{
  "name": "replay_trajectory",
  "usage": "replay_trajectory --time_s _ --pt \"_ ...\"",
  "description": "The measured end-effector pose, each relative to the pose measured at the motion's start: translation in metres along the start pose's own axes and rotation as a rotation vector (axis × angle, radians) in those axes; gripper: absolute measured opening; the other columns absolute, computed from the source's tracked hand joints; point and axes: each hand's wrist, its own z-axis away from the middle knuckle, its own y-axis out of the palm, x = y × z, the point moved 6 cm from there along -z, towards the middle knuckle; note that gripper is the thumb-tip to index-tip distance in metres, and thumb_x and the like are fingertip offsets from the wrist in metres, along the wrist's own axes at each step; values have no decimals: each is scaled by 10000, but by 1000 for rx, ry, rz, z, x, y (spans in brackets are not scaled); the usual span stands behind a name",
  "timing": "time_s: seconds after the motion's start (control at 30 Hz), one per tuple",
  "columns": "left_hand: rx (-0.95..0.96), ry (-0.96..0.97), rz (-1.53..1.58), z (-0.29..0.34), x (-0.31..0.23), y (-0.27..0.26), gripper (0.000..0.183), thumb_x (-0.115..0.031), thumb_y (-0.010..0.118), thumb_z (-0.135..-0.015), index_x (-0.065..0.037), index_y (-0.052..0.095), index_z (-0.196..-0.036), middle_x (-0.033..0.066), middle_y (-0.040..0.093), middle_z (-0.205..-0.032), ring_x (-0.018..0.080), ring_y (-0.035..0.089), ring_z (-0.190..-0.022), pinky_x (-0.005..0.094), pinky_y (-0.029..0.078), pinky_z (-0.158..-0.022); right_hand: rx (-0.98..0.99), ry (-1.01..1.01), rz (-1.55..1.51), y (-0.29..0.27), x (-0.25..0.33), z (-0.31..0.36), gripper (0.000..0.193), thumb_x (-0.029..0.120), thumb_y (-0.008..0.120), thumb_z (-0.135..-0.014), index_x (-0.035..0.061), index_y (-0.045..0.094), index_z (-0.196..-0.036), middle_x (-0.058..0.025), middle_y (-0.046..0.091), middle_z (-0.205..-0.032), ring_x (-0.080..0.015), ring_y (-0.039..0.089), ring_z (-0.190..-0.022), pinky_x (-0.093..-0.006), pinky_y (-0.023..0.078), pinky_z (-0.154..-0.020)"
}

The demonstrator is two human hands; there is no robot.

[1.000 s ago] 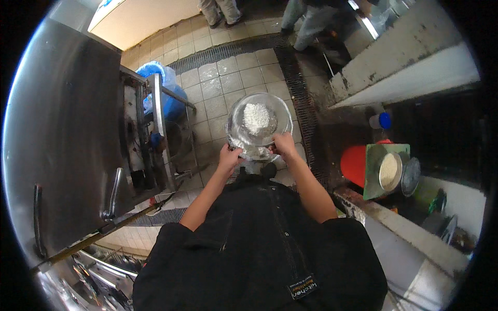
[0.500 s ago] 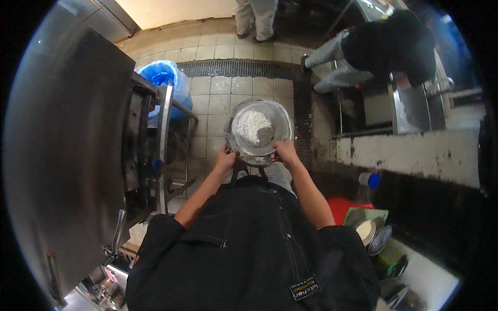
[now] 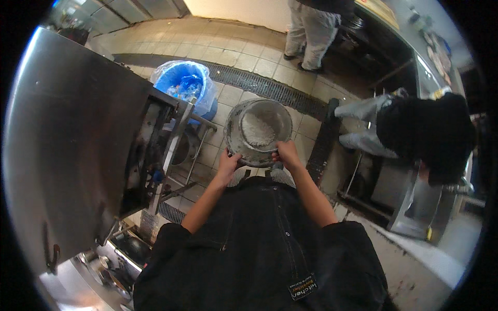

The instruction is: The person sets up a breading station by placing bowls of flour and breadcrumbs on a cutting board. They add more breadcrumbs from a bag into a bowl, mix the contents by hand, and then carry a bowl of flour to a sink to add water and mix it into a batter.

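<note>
In front of my waist, a wide round metal bowl [image 3: 233,139] hangs over the floor, its wall dusted or stained. Inside it sits a smaller round metal bowl or sieve [image 3: 284,122]; which of the two I cannot tell. It holds a heap of white powdery or fine-grained food [image 3: 257,130]. My left hand [image 3: 227,165] is closed on the wide bowl's near left rim, with the thumb on top. My right hand [image 3: 287,154] is closed at the near right edge, where the inner vessel and the wide bowl meet; its fingertips are partly hidden.
Left stands a big steel appliance [image 3: 72,135] with a metal frame [image 3: 179,137] beside it. A blue lined bin [image 3: 207,106] is beyond. A floor grate [image 3: 254,83] crosses the tiles. One person [image 3: 313,33] stands far off; another [image 3: 420,135] bends at the right counter [image 3: 397,215].
My view has turned left, so the people and counter sit farther right and lower. The white food lies differently in the inner vessel. Both hands keep their grip.
</note>
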Motion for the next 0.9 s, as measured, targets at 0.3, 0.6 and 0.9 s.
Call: replay_trajectory --time_s 0.3,0.6,0.9 --pt "-266 36 211 -54 -12 9 572 -11 604 -828 47 399 -1359 192 605 -1158 284 683 -926 392 612 -740 308 44 402 41 100 -72 258 67 517 -856 -107 517 -1047 -154 614 -713 -221 615 -507 -350 532 -442" --pt "-371 72 260 -116 -76 -2 595 -25 617 -805 61 413 -1358 184 641 -1075 271 688 -896 377 599 -708 289 69 295 104 159 -159 263 98 523 -843 -95 566 -1016 -159 616 -788 -229 629 -561 -372 548 -475" --pt "-612 55 175 -184 -112 -45 564 -50 628 -794 62 460 -1321 162 649 -1090 236 668 -915 358 568 -773 567 81 763 213 228 -235 228 46 524 -849 -92 535 -1030 -166 584 -727 -218 582 -505 -373 488 -418"
